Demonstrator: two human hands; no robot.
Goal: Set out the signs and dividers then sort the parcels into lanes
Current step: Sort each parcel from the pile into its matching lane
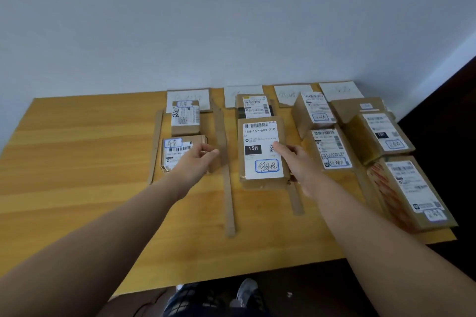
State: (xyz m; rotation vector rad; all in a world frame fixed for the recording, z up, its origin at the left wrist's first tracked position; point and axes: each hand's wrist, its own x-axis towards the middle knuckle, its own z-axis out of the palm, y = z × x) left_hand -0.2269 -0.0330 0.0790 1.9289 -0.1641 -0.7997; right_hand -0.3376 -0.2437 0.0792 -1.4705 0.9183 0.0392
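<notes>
Four white paper signs [189, 96] lie in a row at the back. Brown cardboard strip dividers [230, 203] run lengthwise between the lanes. Nine brown cardboard parcels [185, 117] lie with white labels up in four lanes. The right hand [298, 165] grips the large second-lane parcel [261, 152].

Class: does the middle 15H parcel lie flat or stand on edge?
Flat: the middle 15H parcel rests on the table, its label facing up.

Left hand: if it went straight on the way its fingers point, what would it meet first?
Likely the cardboard divider strip just beyond the left hand, between the two leftmost lanes, though depth is unclear from this one view.
</notes>
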